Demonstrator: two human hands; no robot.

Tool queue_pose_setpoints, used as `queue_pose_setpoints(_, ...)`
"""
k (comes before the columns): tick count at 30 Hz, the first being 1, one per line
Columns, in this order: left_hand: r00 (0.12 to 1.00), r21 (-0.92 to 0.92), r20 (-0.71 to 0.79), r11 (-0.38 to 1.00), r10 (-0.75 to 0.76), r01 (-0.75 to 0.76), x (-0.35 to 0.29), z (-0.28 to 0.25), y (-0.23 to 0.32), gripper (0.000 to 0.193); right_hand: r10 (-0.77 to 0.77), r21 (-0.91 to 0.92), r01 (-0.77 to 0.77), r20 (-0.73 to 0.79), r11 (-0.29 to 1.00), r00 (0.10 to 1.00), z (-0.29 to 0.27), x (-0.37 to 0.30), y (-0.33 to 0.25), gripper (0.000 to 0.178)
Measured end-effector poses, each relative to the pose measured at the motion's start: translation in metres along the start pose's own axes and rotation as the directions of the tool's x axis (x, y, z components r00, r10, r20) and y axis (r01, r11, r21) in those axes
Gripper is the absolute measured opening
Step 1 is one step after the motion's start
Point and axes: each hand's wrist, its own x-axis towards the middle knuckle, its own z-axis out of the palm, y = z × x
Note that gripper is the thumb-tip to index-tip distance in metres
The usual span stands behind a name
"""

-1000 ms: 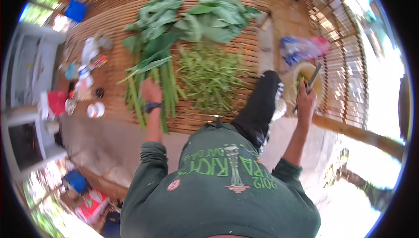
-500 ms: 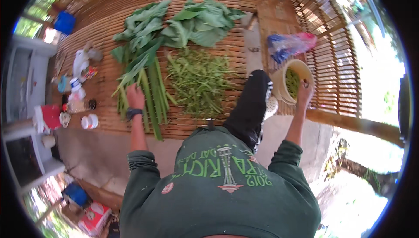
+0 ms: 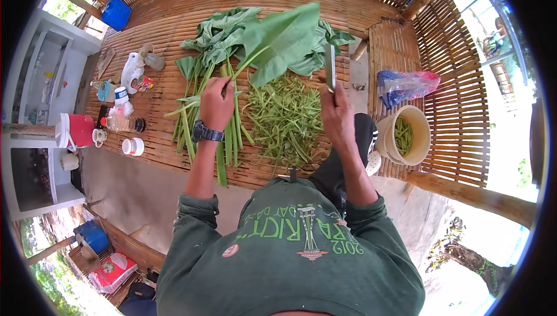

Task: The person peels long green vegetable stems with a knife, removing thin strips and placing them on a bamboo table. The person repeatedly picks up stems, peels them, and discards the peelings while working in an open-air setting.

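Note:
A black watch sits on the wrist of my left hand (image 3: 216, 104), whose fingers are closed on the stalk of a large green leaf (image 3: 284, 46). That leaf spreads up and to the right, over a heap of other broad leaves (image 3: 214, 35). Long green stalks (image 3: 232, 139) lie on the slatted bamboo platform beneath my left hand. In my right hand (image 3: 338, 113) is a knife (image 3: 331, 68), blade pointing up and away. Between the hands lies a pile of thin green peelings (image 3: 284, 119). A cream bucket (image 3: 425, 142) at the right holds cut green pieces (image 3: 402, 135).
A blue and pink plastic bag (image 3: 406, 87) lies beyond the bucket. At the left stand a bottle of brown liquid (image 3: 123, 123), a white tub (image 3: 133, 146) and a red container (image 3: 76, 130). A slatted bamboo wall (image 3: 455, 90) borders the right side.
My right hand has come from the bucket to above the peelings, now with the knife showing. My left hand has moved right and lifted a leaf by its stalk.

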Motion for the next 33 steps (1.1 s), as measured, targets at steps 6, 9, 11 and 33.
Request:
queue_pose_setpoints(6,0.990,0.048,-0.017,0.989,0.141,-0.140,0.016,0.025,0.006,0.021,-0.242,0.027,0.241,0.049,0.970,0.969,0.025,0.035,-0.040,0.032)
queue_pose_setpoints(9,0.991,0.014,-0.017,0.991,0.132,-0.132,0.023,0.025,0.017,0.021,-0.302,0.111,0.310,-0.084,0.944,0.950,0.020,0.034,-0.070,0.033)
queue_pose_setpoints(11,0.994,0.016,-0.013,0.994,0.111,-0.111,0.028,0.024,0.024,0.021,-0.349,0.053,0.360,-0.145,0.932,0.926,0.032,0.042,-0.062,0.029)
queue_pose_setpoints(33,0.749,-0.885,0.464,-0.223,-0.472,0.408,-0.002,0.053,-0.049,0.020,0.068,0.158,-0.135,0.374,0.978,0.925,0.063,-0.037,0.022,0.043)
